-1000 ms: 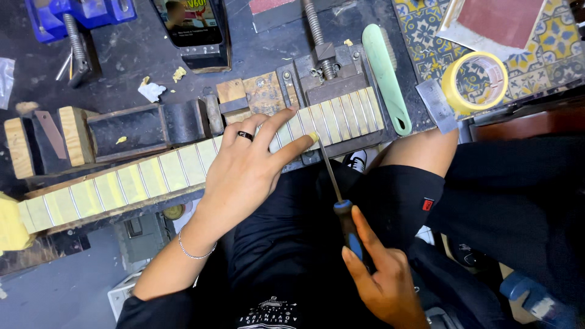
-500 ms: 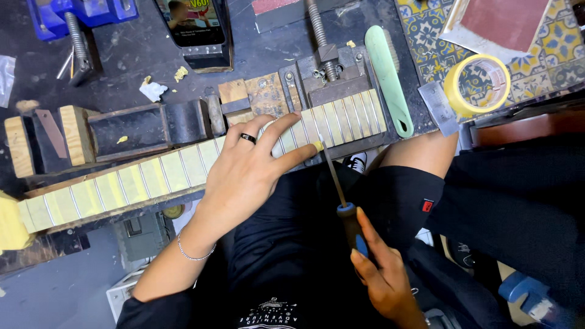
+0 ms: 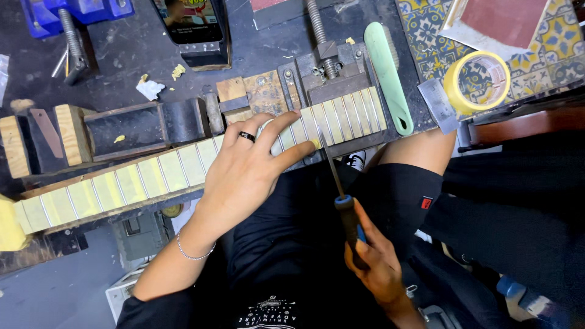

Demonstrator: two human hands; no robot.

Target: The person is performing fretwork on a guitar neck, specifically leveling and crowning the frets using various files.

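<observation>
A long guitar fretboard (image 3: 152, 176) covered in yellowish tape between metal frets lies slanted across the dark bench, its right end held in a metal vise (image 3: 332, 76). My left hand (image 3: 247, 173), with a black ring and a thin bracelet, presses flat on the fretboard's middle, fingers spread. My right hand (image 3: 375, 262) grips the blue-and-black handle of a slim file (image 3: 334, 173). The file's tip rests on a fret near my left index fingertip.
A mint-green brush (image 3: 390, 76) lies right of the vise, beside a roll of yellow tape (image 3: 478, 82) and sandpaper on a patterned tile. Wooden blocks (image 3: 73, 134) and a dark box sit behind the fretboard. A phone (image 3: 192, 24) and blue clamp (image 3: 73, 18) are at the back.
My right hand and the file have shifted slightly along the fret. My left hand stays pressed on the fretboard.
</observation>
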